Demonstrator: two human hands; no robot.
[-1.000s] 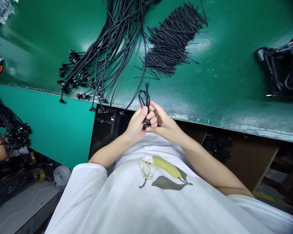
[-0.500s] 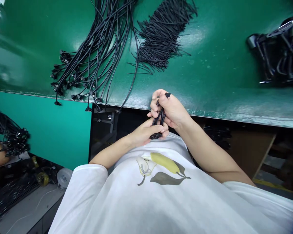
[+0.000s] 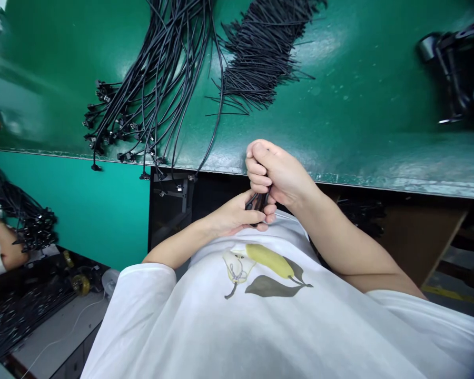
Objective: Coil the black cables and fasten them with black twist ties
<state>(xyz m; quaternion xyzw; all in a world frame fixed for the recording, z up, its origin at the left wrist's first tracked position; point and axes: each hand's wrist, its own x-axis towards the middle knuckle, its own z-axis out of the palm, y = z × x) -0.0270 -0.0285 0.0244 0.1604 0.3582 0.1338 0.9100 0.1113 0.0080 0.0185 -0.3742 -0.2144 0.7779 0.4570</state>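
A bundled black cable (image 3: 260,202) is held in front of my white shirt, just off the table edge. My left hand (image 3: 237,213) grips its lower part, thumb across the strands and fingers beneath. Above it, my right hand (image 3: 278,171) is curled into a fist around the bundle's upper end, so most of the cable is hidden. Whether a tie is also inside the right fist cannot be made out. Beyond my hands, on the green table (image 3: 363,116), lie a pile of short black ties (image 3: 260,58) and long black cables with connectors (image 3: 161,79).
Coiled black cables (image 3: 458,79) lie at the table's right. Several connector ends (image 3: 144,175) hang over the front edge. At the left, another person's arm (image 3: 10,247) is beside a hanging cable bunch (image 3: 35,226). A brown panel (image 3: 418,237) stands under the table at right.
My right fingers have closed into a tighter fist over the top of the cable. The connector visible beneath my left thumb is now hidden. The other person's arm shows more at the left.
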